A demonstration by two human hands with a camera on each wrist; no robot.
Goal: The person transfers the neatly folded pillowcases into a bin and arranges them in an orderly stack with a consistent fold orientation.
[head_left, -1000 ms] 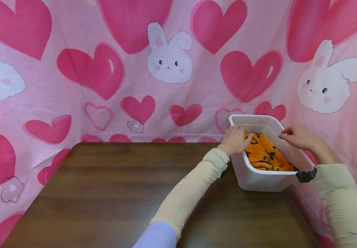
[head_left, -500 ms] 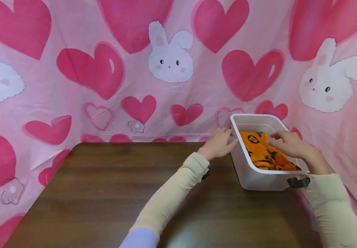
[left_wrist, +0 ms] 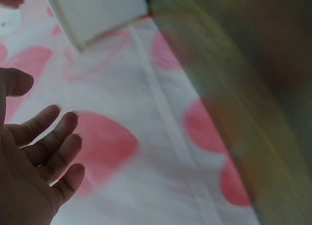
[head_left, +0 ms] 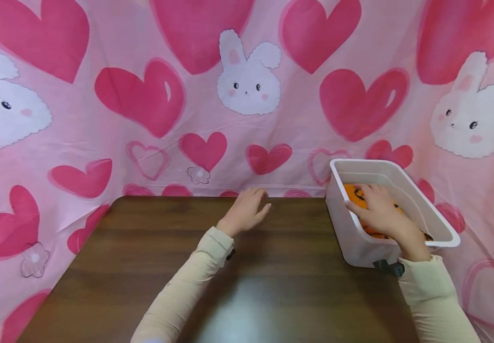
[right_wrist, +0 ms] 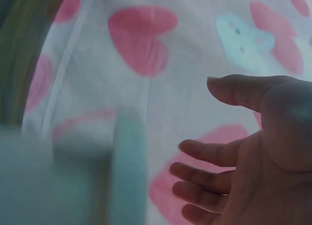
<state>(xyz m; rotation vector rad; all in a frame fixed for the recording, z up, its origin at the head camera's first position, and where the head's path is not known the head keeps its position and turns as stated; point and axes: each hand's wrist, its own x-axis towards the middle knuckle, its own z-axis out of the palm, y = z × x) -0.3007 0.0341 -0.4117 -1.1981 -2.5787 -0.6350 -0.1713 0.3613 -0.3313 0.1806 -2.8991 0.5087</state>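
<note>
A white plastic bin [head_left: 446, 233] stands at the table's right end, with an orange cloth [head_left: 352, 193] with a dark print lying inside. Over the bin's left side is my right hand [head_left: 380, 209], its fingers spread loosely and its palm empty in the right wrist view. It hides much of the cloth in the head view. My left hand [head_left: 243, 213] hovers over the back of the table, left of the bin and apart from it. Its fingers [left_wrist: 61, 142] are relaxed and bent a little, with nothing in them.
The dark brown wooden table [head_left: 152, 267] stretches to the left of the bin. Behind it and along both sides hangs a pink curtain [head_left: 204, 109] printed with hearts and white rabbits, close to the bin's back and right side.
My left hand has let go of the bin's left rim and moved left over the table. My right hand has moved left from the right rim across the cloth. The view has turned slightly left.
</note>
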